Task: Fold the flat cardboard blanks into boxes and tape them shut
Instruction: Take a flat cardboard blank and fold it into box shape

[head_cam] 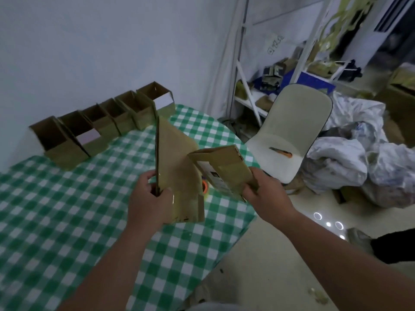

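Two hands: both are working over a table (56,221) that is wearing a green-and-white checked cloth, seen from the head camera.
Left hand (149,198): it is gripping the near lower edge of a flat cardboard blank (177,167), thumb on the side facing the camera and fingers curling round behind.
Flat cardboard blank: it is standing almost upright on edge above the cloth, one panel turning edge-on to the camera and the other spreading toward the right.
Right hand (267,196): it is clamping its fingers on the near end of a second cardboard blank (221,169), close to the table's right edge.
Second cardboard blank: it is tilting up and away from the hand, showing a pale label on its lower face; its far end is lying just beside the first blank, and whether they touch cannot be told.
Tape roll (205,187): an orange roll is peeking out on the cloth between the two blanks, mostly hidden.
Folded boxes (98,122): six open-topped boxes are standing in a row along the white wall at the table's far side.
Chair (292,131): a pale chair is sitting just beyond the table, with an orange-handled cutter (281,152) lying on its seat.
Beyond: white bags (350,158) are piling up on the floor, and a white metal shelf (258,95) is holding clutter.
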